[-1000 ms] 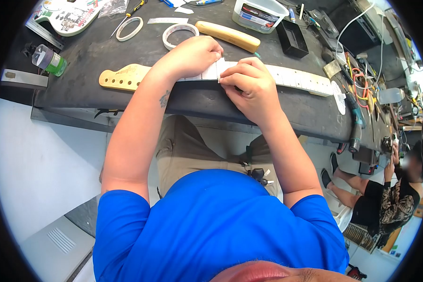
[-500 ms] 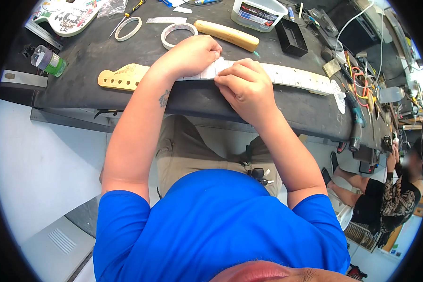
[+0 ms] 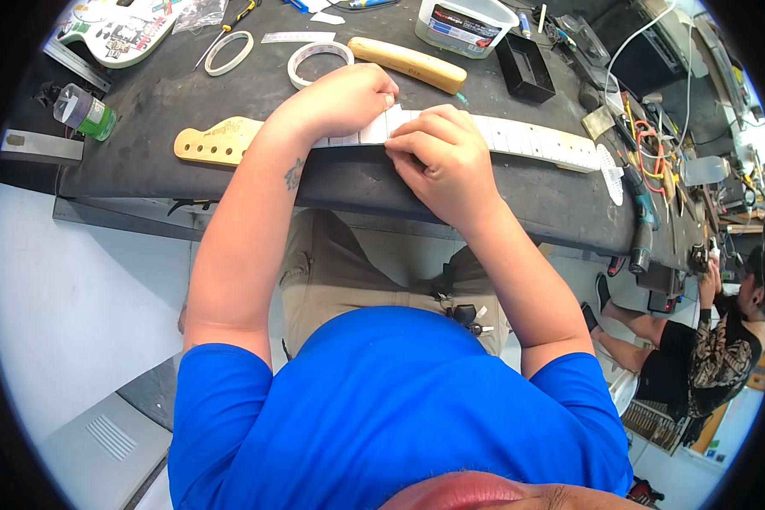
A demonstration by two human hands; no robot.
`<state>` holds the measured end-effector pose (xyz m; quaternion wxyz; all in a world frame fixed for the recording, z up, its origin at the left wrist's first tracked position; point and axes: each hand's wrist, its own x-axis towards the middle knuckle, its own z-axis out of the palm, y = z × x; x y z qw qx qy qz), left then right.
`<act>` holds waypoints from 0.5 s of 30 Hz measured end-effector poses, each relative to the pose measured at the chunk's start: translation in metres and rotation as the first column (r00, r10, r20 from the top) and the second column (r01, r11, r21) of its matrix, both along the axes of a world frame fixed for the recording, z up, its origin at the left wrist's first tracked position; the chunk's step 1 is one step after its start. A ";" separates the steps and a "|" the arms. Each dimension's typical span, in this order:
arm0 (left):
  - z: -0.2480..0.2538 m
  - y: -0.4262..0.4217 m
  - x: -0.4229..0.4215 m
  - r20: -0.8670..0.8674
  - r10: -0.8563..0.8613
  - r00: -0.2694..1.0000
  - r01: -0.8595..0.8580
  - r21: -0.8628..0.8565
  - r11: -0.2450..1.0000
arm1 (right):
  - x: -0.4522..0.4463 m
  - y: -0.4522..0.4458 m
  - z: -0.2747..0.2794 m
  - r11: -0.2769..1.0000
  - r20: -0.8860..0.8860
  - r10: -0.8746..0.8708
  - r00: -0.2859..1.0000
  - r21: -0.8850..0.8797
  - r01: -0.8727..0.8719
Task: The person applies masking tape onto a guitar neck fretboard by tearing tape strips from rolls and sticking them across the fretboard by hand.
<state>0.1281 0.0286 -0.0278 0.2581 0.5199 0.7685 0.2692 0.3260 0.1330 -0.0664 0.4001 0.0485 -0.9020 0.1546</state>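
A guitar neck (image 3: 535, 143) lies across the dark bench, its wooden headstock (image 3: 217, 142) at the left and its fretboard covered with pale strips. My left hand (image 3: 353, 98) rests over the fretboard, fingers closed at the upper edge of a white strip of tape (image 3: 394, 117). Just right of it, my right hand (image 3: 440, 153) pinches the lower end of that strip at the near edge of the neck. Beyond my left hand lies a roll of tape (image 3: 294, 64), beside a yellow wooden block (image 3: 408, 65).
Farther back are a second tape roll (image 3: 229, 53), a screwdriver (image 3: 223, 36), a plastic tub (image 3: 463, 30), and a black box (image 3: 525, 68). A bottle (image 3: 85, 113) and guitar body (image 3: 121, 32) are left. Right are a drill (image 3: 643, 225), cables and a seated person (image 3: 722, 348).
My right hand has moved slightly left along with the strip's lower end. The view has shifted a little; my left hand keeps its place on the neck.
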 end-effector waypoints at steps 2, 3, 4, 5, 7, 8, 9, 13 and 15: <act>0.002 -0.001 0.000 0.066 0.012 0.998 -0.013 0.010 1.000 | 0.001 -0.001 0.002 0.999 0.009 -0.042 0.999 -0.016 0.042; 0.002 -0.002 -0.001 0.059 0.018 0.998 -0.019 0.004 1.000 | 0.002 -0.003 0.004 0.997 0.014 -0.070 0.997 -0.028 0.071; 0.001 -0.001 -0.002 0.051 0.026 0.998 -0.026 -0.003 1.000 | 0.003 -0.004 0.004 0.994 0.020 -0.097 0.995 -0.040 0.098; -0.001 -0.001 -0.002 0.043 0.034 0.998 -0.034 -0.009 0.999 | 0.003 -0.002 0.003 0.992 0.014 -0.119 0.993 -0.026 0.120; -0.004 -0.002 0.000 0.053 0.047 0.998 -0.050 0.050 0.997 | 0.004 0.002 -0.002 0.986 0.004 -0.166 0.986 0.003 0.166; -0.006 -0.002 0.001 0.056 0.051 0.997 -0.055 0.081 0.995 | 0.005 0.002 -0.004 0.985 0.036 -0.175 0.984 0.013 0.175; -0.009 -0.002 0.000 0.017 0.055 0.998 -0.056 0.097 0.994 | 0.005 0.001 -0.004 0.980 0.028 -0.196 0.980 0.036 0.194; -0.013 -0.004 0.003 -0.054 0.094 0.994 -0.081 0.201 0.976 | 0.004 -0.004 0.000 0.957 0.028 -0.275 0.961 0.105 0.271; -0.016 -0.011 0.009 -0.072 0.097 0.993 -0.068 0.328 0.942 | 0.004 -0.005 0.001 0.946 0.043 -0.310 0.950 0.114 0.304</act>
